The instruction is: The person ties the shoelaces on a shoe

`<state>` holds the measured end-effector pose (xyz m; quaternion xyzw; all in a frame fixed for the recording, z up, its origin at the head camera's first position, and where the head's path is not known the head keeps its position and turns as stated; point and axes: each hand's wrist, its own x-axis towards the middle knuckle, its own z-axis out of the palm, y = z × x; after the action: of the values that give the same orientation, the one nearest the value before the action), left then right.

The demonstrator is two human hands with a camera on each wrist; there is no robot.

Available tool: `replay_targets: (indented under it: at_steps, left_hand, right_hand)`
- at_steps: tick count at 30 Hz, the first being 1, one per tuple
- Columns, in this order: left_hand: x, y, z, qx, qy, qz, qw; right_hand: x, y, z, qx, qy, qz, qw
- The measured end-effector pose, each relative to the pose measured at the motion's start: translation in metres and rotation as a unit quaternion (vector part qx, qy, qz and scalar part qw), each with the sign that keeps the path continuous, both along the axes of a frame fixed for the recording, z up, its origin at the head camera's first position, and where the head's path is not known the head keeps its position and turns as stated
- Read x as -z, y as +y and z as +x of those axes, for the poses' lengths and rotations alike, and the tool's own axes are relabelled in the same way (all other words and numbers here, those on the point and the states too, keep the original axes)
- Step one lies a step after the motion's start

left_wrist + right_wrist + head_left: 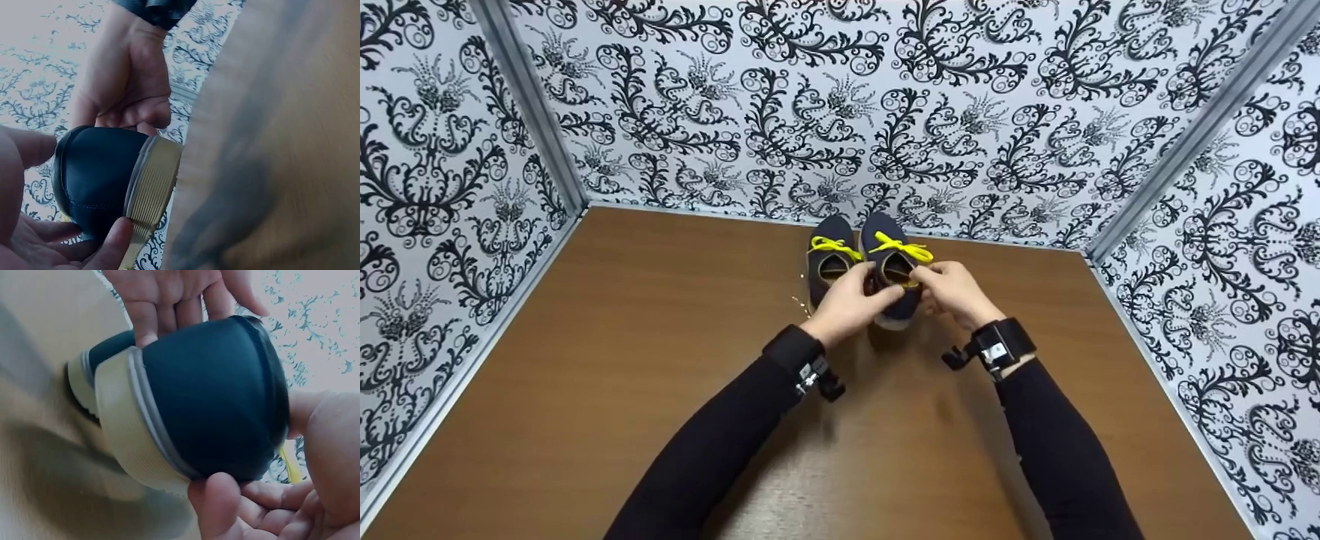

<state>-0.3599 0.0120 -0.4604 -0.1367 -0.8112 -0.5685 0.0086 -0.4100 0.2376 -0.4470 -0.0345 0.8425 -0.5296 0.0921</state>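
Two dark navy shoes with bright yellow laces and pale ribbed soles sit side by side, toes toward the back wall. My left hand grips the near left side of the right-hand shoe, its thumb at the collar. From the other side my right hand holds the same shoe, thumb at the opening's edge and fingers along the outer side. Both wrist views show its rounded heel between the hands. The left-hand shoe stands just beside it, partly hidden behind my left hand. Both lace bows are tied.
The shoes are at the far edge of a brown wooden table. Close behind them rises a white wall with black floral scrolls. Side panels with grey metal posts enclose the left and right. Each wrist wears a black camera strap.
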Motion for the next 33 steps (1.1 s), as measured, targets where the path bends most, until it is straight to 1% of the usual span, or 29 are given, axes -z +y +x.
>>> replay_targets:
  at_steps: [3,6,9,10,13,14,16,18,21,24,29,31,33]
  left_hand:
    - [0.006,0.003,-0.003,0.019,0.006,-0.01,0.9997]
    - [0.014,0.006,-0.008,0.025,0.021,-0.033,0.9989]
    - [0.038,0.012,-0.027,0.012,0.052,-0.067,0.9963]
    - [0.048,0.015,-0.034,0.006,0.056,-0.071,0.9959]
    - [0.072,0.022,-0.049,-0.01,0.059,-0.075,0.9954]
    - [0.074,0.024,-0.05,-0.011,0.052,-0.072,0.996]
    - [0.076,0.026,-0.05,-0.011,0.047,-0.066,0.9967]
    - [0.075,0.028,-0.047,-0.007,0.048,-0.067,0.9966]
    - [0.071,0.029,-0.042,-0.001,0.048,-0.068,0.9965]
    - [0.068,0.03,-0.04,-0.005,0.044,-0.082,0.9956]
    - [0.053,0.032,-0.03,-0.03,0.025,-0.127,0.9912]
    - [0.049,0.033,-0.025,-0.042,0.03,-0.144,0.9882]
    - [0.051,0.035,-0.023,-0.052,0.047,-0.159,0.9848]
  right_hand:
    - [0.006,0.0,-0.003,0.006,-0.004,0.007,1.0]
    - [0.012,-0.001,-0.006,0.011,-0.001,0.015,0.9998]
    - [0.018,-0.003,-0.01,0.025,0.002,0.012,0.9996]
    - [0.02,-0.004,-0.012,0.029,0.001,0.011,0.9995]
    - [0.027,-0.006,-0.016,0.037,0.003,0.015,0.9992]
    - [0.029,-0.007,-0.018,0.04,0.007,0.019,0.999]
    - [0.032,-0.008,-0.02,0.045,0.015,0.027,0.9985]
    - [0.035,-0.01,-0.021,0.051,0.021,0.03,0.998]
    - [0.038,-0.011,-0.023,0.061,0.025,0.028,0.9974]
    - [0.04,-0.013,-0.026,0.066,0.027,0.024,0.9972]
    - [0.04,-0.017,-0.029,0.072,0.039,0.022,0.9964]
    - [0.041,-0.019,-0.028,0.072,0.042,0.02,0.9964]
    - [0.042,-0.019,-0.027,0.068,0.044,0.026,0.9964]
